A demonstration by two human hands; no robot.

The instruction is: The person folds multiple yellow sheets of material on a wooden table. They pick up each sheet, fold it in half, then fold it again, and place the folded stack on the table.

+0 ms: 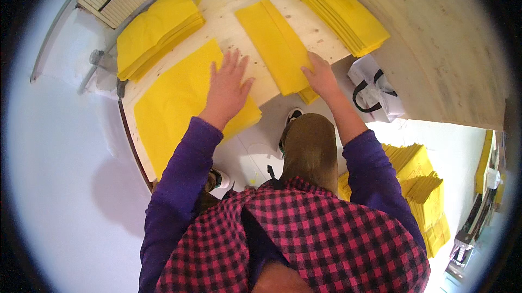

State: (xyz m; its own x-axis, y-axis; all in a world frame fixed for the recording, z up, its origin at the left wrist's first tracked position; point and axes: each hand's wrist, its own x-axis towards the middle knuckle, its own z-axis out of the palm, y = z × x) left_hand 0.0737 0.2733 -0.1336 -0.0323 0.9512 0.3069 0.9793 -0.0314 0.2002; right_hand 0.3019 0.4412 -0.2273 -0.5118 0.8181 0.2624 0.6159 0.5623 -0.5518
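My left hand (228, 85) is open, its fingers spread, over the right edge of a wide yellow cloth-like sheet (176, 94) on the left of the wooden table. A long folded yellow cloth piece (274, 43) lies to its right, its near end reaching past the table edge. The right edge of that piece is in my right hand (322, 78), with the thumb on top and the other fingers partly hidden. A small yellow flap (308, 95) pokes out under its near end.
Yellow stacks stand at the far left (157, 29) and far right (340, 13) of the wooden table (223, 18). A white bag (375, 89) with black handles sits below the table's right side. More yellow bundles (421, 189) are piled to my right. A pale wall (65, 173) borders the left.
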